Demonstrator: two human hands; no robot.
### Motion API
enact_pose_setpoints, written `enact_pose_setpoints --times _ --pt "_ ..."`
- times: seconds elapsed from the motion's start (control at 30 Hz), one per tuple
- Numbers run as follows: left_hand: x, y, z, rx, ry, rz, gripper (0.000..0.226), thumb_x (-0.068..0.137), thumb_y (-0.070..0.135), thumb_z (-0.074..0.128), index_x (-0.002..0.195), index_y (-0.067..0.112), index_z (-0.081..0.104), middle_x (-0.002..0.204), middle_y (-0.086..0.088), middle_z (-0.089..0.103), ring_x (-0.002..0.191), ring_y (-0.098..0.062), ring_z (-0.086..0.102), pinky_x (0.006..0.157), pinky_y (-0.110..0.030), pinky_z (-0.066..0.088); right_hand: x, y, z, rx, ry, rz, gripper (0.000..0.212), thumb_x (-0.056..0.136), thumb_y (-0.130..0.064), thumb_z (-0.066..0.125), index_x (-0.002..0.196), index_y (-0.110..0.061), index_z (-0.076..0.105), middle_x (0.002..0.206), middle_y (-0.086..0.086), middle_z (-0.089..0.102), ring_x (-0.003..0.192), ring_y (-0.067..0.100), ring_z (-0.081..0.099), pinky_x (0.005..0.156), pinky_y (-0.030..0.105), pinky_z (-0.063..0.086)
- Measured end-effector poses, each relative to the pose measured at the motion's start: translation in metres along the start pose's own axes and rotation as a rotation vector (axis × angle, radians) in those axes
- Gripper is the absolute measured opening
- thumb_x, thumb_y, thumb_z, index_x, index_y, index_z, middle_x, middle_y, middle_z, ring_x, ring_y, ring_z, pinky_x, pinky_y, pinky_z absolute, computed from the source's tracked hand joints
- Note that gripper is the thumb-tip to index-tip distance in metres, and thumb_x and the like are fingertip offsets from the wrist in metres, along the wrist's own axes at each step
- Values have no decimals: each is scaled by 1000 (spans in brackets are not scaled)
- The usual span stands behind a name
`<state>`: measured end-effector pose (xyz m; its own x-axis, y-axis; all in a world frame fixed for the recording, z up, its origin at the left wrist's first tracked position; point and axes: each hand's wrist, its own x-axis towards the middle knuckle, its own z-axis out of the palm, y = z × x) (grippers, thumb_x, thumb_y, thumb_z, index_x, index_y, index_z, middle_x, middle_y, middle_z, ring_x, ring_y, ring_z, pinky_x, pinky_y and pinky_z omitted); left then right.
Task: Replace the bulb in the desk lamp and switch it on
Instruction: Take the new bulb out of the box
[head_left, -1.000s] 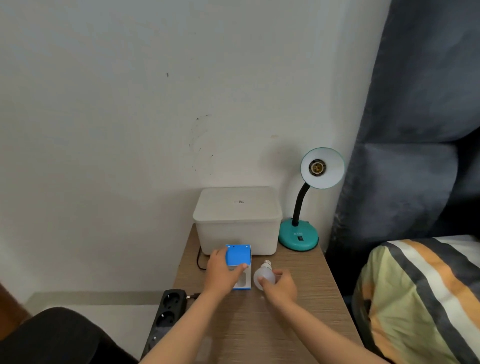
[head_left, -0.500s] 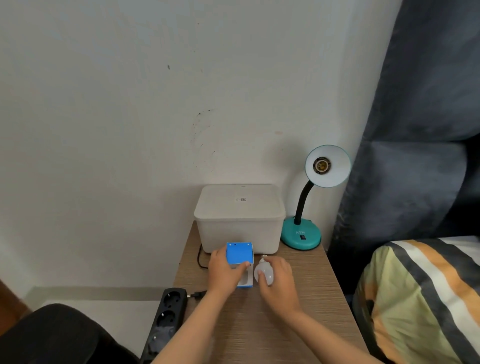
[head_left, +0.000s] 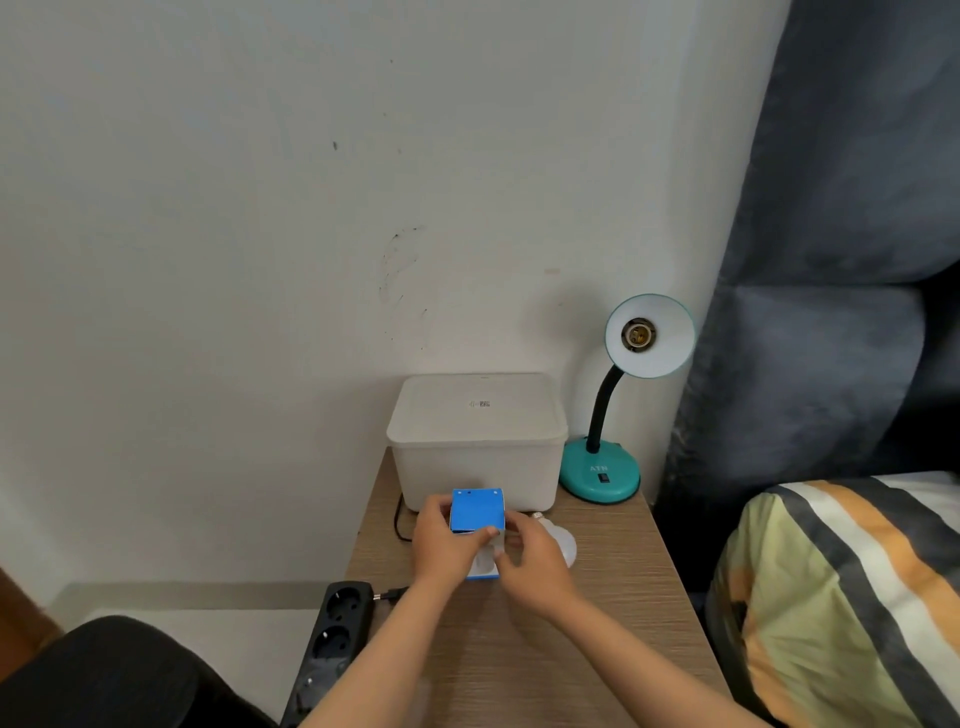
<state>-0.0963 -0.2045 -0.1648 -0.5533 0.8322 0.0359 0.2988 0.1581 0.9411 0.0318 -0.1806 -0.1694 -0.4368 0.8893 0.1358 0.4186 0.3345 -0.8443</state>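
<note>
Both hands grip a blue bulb box (head_left: 478, 512) on the wooden table (head_left: 613, 613): left hand (head_left: 448, 540) clasping its side, right hand (head_left: 530, 558) pinching its front. A loose white bulb (head_left: 563, 545) lies beside it; the teal desk lamp (head_left: 623, 415) has an empty socket. The lidded white bin (head_left: 475, 441) hides its contents.

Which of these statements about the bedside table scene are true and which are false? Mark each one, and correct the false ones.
1. The desk lamp has a bulb screwed into its socket. False: the socket is empty.
2. A loose white bulb lies on the table, right of the blue box. True.
3. Both hands are at the blue box. True: the left hand grips it and the right hand reaches to its lower end.
4. The lamp stands left of the white lidded container. False: it stands to its right.
5. The lamp's shade glows. False: it is unlit.
</note>
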Motion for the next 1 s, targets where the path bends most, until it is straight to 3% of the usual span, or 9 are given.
enact_pose_setpoints --times 0.13,0.37,0.53,0.63,0.73,0.87,0.93,1.0 --pt "1 -2 -1 -77 -11 -48 59 63 14 85 108 20 47 109 3 53 103 -13 52 69 -15 41 2 3 0 37 -12 53 48 86 -12 61 131 -19 46 126 0 55 108 7 52 93 20 44" --pt "9 -4 -3 -49 -27 -147 55 63 16 85 102 15 46 105 -4 53 98 -20 55 82 -34 50 4 4 -1 64 -20 105 51 83 -14 64 131 -17 47 130 1 56 114 12 56 95 26 48" --pt "8 -7 -7 -34 -41 -150 46 70 19 81 102 12 50 101 -1 54 95 -18 55 74 -28 49 4 2 -2 72 -31 119 50 83 -14 64 130 -17 47 129 2 56 115 13 56 92 23 47" --pt "6 -7 -9 -16 -30 -79 34 75 24 77 94 15 50 92 4 53 87 -13 54 67 -22 46 3 0 -3 83 -40 109 48 84 -12 63 129 -17 48 128 1 57 115 14 56 92 21 45" --pt "6 -4 -11 -14 -31 3 27 79 29 72 88 17 49 93 3 56 89 -14 55 70 -24 46 2 -3 -5 101 -51 104 47 85 -9 62 129 -16 47 124 0 57 113 12 55 89 18 43" --pt "8 -3 -16 -29 -54 86 24 84 31 66 101 19 53 102 6 58 99 -14 56 77 -22 48 2 -3 -4 152 -61 104 47 85 -7 61 129 -15 46 118 -4 55 106 8 55 83 14 45" --pt "10 -4 -20 16 -104 142 35 84 35 65 115 24 54 110 12 56 107 -11 54 89 -28 50 3 -3 -4 181 -72 111 49 86 -8 61 131 -17 45 118 -5 54 110 11 57 79 13 47" --pt "11 -3 -26 57 -193 172 47 83 33 67 127 30 48 112 19 49 107 -7 52 91 -26 47 5 -3 -6 182 -75 108 48 86 -9 61 130 -18 45 120 -2 56 108 11 58 80 15 49"
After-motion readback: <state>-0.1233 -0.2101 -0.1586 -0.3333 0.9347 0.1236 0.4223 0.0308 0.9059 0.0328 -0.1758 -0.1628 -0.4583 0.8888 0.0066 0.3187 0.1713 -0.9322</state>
